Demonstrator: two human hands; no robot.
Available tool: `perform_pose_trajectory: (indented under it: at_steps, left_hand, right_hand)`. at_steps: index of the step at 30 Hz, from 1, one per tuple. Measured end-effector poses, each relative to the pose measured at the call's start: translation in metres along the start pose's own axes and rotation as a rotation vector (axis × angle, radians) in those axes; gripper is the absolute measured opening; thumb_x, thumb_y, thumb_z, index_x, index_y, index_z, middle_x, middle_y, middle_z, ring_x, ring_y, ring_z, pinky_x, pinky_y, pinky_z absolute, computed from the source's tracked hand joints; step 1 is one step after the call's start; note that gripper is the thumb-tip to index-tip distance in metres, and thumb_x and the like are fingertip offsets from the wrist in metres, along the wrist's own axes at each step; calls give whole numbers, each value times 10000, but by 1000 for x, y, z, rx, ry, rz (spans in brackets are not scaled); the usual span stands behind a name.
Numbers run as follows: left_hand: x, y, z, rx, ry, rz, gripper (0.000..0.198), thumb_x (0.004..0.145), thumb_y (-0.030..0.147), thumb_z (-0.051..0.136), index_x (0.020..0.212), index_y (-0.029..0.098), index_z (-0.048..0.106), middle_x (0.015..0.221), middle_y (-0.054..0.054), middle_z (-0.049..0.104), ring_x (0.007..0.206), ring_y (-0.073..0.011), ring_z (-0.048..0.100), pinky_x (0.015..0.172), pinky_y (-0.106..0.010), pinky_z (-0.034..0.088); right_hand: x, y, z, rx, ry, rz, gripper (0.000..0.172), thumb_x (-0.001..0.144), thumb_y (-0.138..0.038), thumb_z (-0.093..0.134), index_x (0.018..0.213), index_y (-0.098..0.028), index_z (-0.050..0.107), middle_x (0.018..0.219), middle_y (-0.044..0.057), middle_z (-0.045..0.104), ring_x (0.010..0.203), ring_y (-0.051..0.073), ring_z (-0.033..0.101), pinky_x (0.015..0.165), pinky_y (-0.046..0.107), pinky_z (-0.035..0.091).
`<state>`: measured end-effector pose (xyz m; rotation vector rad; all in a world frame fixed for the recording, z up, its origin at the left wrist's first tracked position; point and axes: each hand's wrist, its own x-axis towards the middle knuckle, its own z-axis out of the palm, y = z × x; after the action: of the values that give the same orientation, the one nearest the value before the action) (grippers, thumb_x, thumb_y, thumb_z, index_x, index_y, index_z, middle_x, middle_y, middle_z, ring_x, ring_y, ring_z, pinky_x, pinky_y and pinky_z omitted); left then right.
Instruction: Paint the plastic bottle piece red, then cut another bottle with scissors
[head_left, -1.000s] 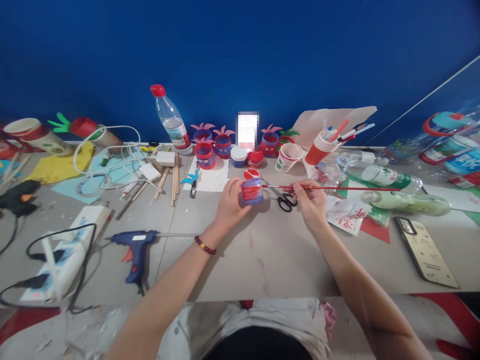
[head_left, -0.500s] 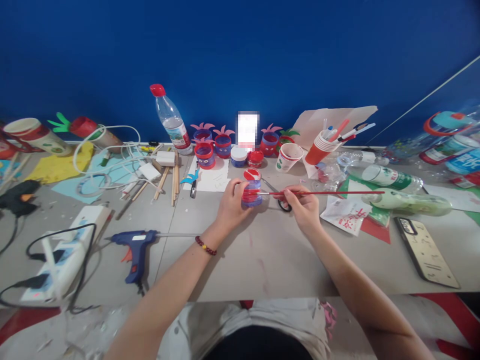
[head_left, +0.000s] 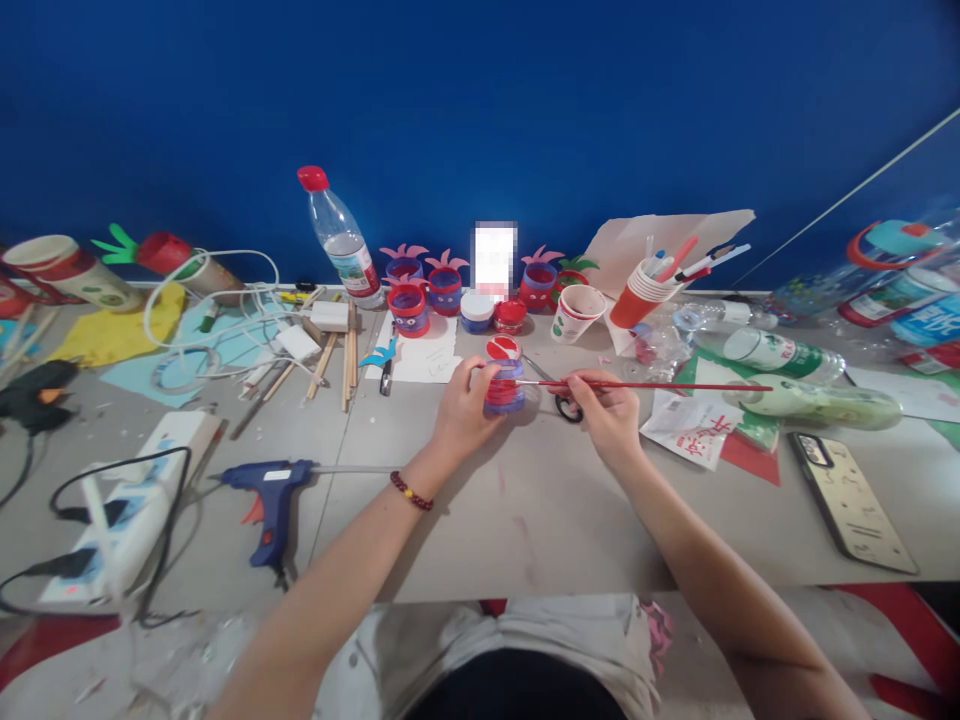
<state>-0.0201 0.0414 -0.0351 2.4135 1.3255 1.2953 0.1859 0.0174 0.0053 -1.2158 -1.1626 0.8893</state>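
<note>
Closed around the left side of a small clear plastic cup [head_left: 505,398], painted red with blue-violet bands, is my left hand [head_left: 466,402]. My right hand [head_left: 606,405] pinches a long red paintbrush [head_left: 675,386], whose tip touches the cup's red-painted side. Just behind the cup lies a round red and white lid [head_left: 503,348]. Scissors [head_left: 568,407] rest on the table between my hands, partly hidden by the brush and right hand. Farther back stand an open red paint jar [head_left: 511,316] and a white-capped blue jar [head_left: 478,311].
Several painted cups with paper leaves [head_left: 409,310] stand by the blue wall. A hot glue gun [head_left: 274,500] and a power strip [head_left: 142,510] lie at left. A paper cup [head_left: 578,314], a pen cup [head_left: 640,296], plastic bottles [head_left: 787,355] and a phone [head_left: 853,503] are at right.
Almost nothing differs. The brush has shifted very slightly to the right along with small hand motion; both hands keep their grips.
</note>
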Motion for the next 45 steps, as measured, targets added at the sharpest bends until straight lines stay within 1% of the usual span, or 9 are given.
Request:
perform_pose_trajectory:
  at_steps: [4,8,25,28,31,33,36,40,45]
  left_hand:
    - [0,0,-1,-10,3,2,576,743,165,701,1255,245,451,1184,-82,508,1113,-243,548,939,-400,539]
    - [-1,-1,0,-30,7,-13,553,766,210,698,1258,236,446,1190,-91,500,1131,-254,541,960,-414,530]
    - [-2,-3,-4,-91,-3,-65,609,706,190,708,1244,240,429,1222,-88,478,1158,-261,543,980,-438,520]
    - [-1,-4,-4,-92,-13,-108,624,681,187,722,1230,243,431,1223,-85,473,1168,-267,535,996,-448,507]
    - [0,-4,-4,-122,-14,-173,624,664,212,752,1199,243,432,1210,-81,481,1161,-270,532,983,-445,506]
    - [0,-4,-4,-151,4,-214,616,674,230,763,1187,243,422,1181,-75,494,1139,-261,538,963,-438,508]
    - [0,-3,-3,-179,59,-261,608,687,216,753,1184,241,404,1145,-65,503,1112,-243,548,944,-424,505]
    - [0,-3,-2,-204,86,-317,625,667,170,727,1186,239,387,1154,-66,487,1113,-235,554,941,-411,507]
    - [1,-1,-4,-250,57,-353,625,668,150,682,1204,234,372,1172,-82,480,1121,-238,549,938,-410,521]
  right_hand:
    - [0,1,0,14,11,-3,367,758,-561,743,783,-202,674,663,51,746,468,111,518,452,252,437]
    - [-1,0,0,19,22,-28,356,770,-562,735,799,-212,671,623,37,720,497,137,572,463,263,455]
    - [6,2,-5,12,115,-77,338,778,-541,731,792,-214,648,627,25,711,550,162,647,461,260,445]
    - [9,2,-7,27,141,-107,324,787,-537,726,792,-226,633,635,9,693,591,170,667,471,261,448]
    - [11,-3,-9,48,150,-139,326,798,-548,715,778,-237,620,633,1,681,550,151,626,471,266,443]
    - [11,-10,-11,62,133,-156,324,818,-559,691,791,-243,624,655,7,690,539,145,607,483,277,455]
    - [15,-22,-11,43,69,-158,320,873,-567,621,837,-250,641,730,35,711,631,173,653,500,291,477]
    - [35,-37,-7,-32,12,-191,313,875,-576,616,919,-266,618,801,48,728,736,209,696,497,296,494]
    - [87,-48,3,-232,28,-321,298,903,-548,593,979,-260,605,858,70,742,780,215,715,602,325,545]
